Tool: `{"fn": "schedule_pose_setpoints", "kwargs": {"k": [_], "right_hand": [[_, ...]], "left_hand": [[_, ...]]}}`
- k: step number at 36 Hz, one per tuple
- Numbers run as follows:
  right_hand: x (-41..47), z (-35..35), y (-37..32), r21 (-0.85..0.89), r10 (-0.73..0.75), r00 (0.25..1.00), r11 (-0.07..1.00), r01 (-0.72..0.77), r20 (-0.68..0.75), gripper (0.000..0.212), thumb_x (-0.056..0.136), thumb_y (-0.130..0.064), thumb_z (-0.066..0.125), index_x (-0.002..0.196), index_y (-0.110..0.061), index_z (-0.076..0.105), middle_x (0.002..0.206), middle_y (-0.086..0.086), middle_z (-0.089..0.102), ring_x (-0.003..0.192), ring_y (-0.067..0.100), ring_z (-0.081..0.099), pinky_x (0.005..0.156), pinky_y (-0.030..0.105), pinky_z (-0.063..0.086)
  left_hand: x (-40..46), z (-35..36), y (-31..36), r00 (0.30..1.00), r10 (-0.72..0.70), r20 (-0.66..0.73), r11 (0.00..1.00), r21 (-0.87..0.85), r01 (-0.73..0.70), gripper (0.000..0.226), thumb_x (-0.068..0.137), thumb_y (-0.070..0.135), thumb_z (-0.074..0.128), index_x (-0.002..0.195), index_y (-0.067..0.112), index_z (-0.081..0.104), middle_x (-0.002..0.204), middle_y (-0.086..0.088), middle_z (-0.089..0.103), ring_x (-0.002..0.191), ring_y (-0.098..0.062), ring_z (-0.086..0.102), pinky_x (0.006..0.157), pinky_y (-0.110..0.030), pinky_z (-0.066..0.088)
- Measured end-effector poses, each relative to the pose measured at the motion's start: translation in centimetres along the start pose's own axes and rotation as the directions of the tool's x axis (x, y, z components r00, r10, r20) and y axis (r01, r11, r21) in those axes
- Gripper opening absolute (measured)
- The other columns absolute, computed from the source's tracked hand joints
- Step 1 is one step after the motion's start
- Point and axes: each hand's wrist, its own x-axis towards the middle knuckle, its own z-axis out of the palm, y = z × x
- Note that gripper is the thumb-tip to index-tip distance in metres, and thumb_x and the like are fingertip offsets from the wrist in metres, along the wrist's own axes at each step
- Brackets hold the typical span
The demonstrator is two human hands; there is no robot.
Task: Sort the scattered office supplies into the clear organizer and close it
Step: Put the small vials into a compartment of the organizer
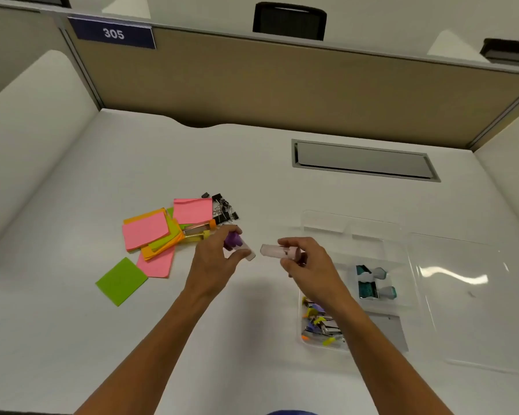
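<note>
The left hand (213,259) is curling its fingers round one small purple-and-clear plastic clip dispenser (237,245), lifted just above the white worktop (252,163). The right hand (306,260) is pinching one pale pink-and-clear plastic clip dispenser (277,251), the two pieces pointing at each other with a small gap between. Right of the hands, one clear plastic organizer (354,232) is lying open, its lid (462,295) flat beside it; two teal dispensers (373,283) are sitting in one compartment, a heap of coloured clips (319,322) in another. Left, pink, orange and green sticky-note pads (150,232) are lying scattered, black binder clips (225,206) behind them. A tan partition (282,85) carrying a blue "305" sign (113,32) is backing the worktop.
</note>
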Motion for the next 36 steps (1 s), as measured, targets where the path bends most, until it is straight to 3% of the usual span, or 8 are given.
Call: {"fn": "schedule_pose_setpoints", "kwargs": {"k": [8, 12, 14, 17, 20, 26, 30, 36], "right_hand": [[-1.2, -7.1, 1.3, 0.021, 0.042, 0.981, 0.999, -0.039, -0.188, 0.034, 0.088, -0.022, 0.072, 0.117, -0.030, 0.055, 0.104, -0.011, 0.065, 0.080, 0.021, 0.068, 0.075, 0.038, 0.060], [-1.3, -9.4, 2.5, -0.110, 0.010, 0.964, 0.993, -0.041, -0.266, 0.024, 0.087, -0.031, 0.074, 0.109, -0.030, 0.065, 0.100, -0.012, 0.067, 0.072, 0.007, 0.062, 0.058, 0.011, 0.048], [-1.2, -10.2, 3.2, -0.165, -0.005, 0.963, 0.985, -0.042, -0.271, 0.026, 0.088, -0.026, 0.073, 0.113, -0.030, 0.067, 0.103, -0.012, 0.065, 0.076, 0.002, 0.061, 0.060, 0.006, 0.045], [-1.1, -11.0, 3.8, -0.279, -0.045, 0.969, 0.960, -0.026, -0.244, 0.036, 0.091, -0.019, 0.070, 0.125, -0.026, 0.065, 0.114, -0.007, 0.062, 0.080, 0.004, 0.061, 0.074, 0.013, 0.049], [-0.8, -11.3, 4.1, -0.402, -0.073, 0.978, 0.916, -0.012, -0.195, 0.043, 0.092, -0.019, 0.069, 0.132, -0.025, 0.057, 0.116, -0.006, 0.062, 0.089, 0.010, 0.058, 0.091, 0.035, 0.052], [-0.3, -11.1, 4.4, -0.599, -0.092, 0.988, 0.801, -0.002, -0.127, 0.034, 0.091, -0.039, 0.067, 0.120, -0.025, 0.059, 0.113, -0.006, 0.066, 0.092, 0.015, 0.061, 0.080, 0.034, 0.052], [0.0, -10.6, 4.6, -0.669, -0.087, 0.996, 0.743, 0.040, -0.038, 0.040, 0.096, -0.042, 0.059, 0.134, -0.029, 0.058, 0.123, -0.003, 0.060, 0.109, 0.019, 0.060, 0.088, 0.038, 0.051], [0.7, -8.9, 5.9, -0.799, -0.098, 0.992, 0.589, 0.123, 0.081, 0.047, 0.101, -0.032, 0.051, 0.147, -0.033, 0.042, 0.129, 0.001, 0.052, 0.113, 0.019, 0.054, 0.080, 0.033, 0.051]], "left_hand": [[-0.6, 5.3, 3.5, 0.993, -0.039, 0.107, 0.990, -0.127, 0.053, 0.029, 0.080, 0.019, 0.078, 0.101, 0.027, 0.060, 0.093, 0.013, 0.061, 0.082, -0.003, 0.059, 0.070, -0.012, 0.050], [-1.0, 7.9, 4.5, 0.985, -0.001, 0.174, 0.996, -0.091, 0.017, 0.025, 0.084, 0.013, 0.072, 0.104, 0.024, 0.061, 0.101, 0.008, 0.060, 0.091, -0.010, 0.061, 0.077, -0.019, 0.055], [-1.1, 9.1, 5.1, 0.973, -0.007, 0.233, 0.998, -0.053, 0.020, 0.025, 0.084, 0.011, 0.070, 0.103, 0.024, 0.060, 0.101, 0.008, 0.059, 0.093, -0.011, 0.061, 0.078, -0.021, 0.056], [-1.3, 10.7, 5.7, 0.956, -0.011, 0.294, 1.000, 0.012, 0.007, 0.024, 0.085, 0.011, 0.068, 0.102, 0.025, 0.060, 0.100, 0.010, 0.059, 0.090, -0.007, 0.060, 0.078, -0.020, 0.054], [-1.4, 12.1, 6.0, 0.936, 0.004, 0.351, 0.992, 0.119, -0.049, 0.021, 0.086, 0.016, 0.069, 0.104, 0.025, 0.061, 0.099, 0.009, 0.062, 0.088, -0.005, 0.056, 0.074, -0.010, 0.043], [-1.0, 14.7, 6.4, 0.904, 0.007, 0.427, 0.884, 0.419, -0.205, 0.026, 0.087, 0.034, 0.070, 0.112, 0.026, 0.065, 0.102, 0.002, 0.067, 0.101, -0.017, 0.048, 0.082, -0.026, 0.039], [-1.0, 15.6, 5.8, 0.883, -0.038, 0.467, 0.826, 0.512, -0.235, 0.026, 0.088, 0.037, 0.068, 0.112, 0.028, 0.061, 0.102, -0.002, 0.063, 0.103, -0.020, 0.046, 0.079, -0.026, 0.034], [-1.2, 16.2, 5.2, 0.879, 0.001, 0.476, 0.751, 0.580, -0.315, 0.017, 0.089, 0.036, 0.066, 0.102, 0.026, 0.062, 0.096, -0.001, 0.063, 0.098, -0.021, 0.046, 0.074, -0.027, 0.030]]}}
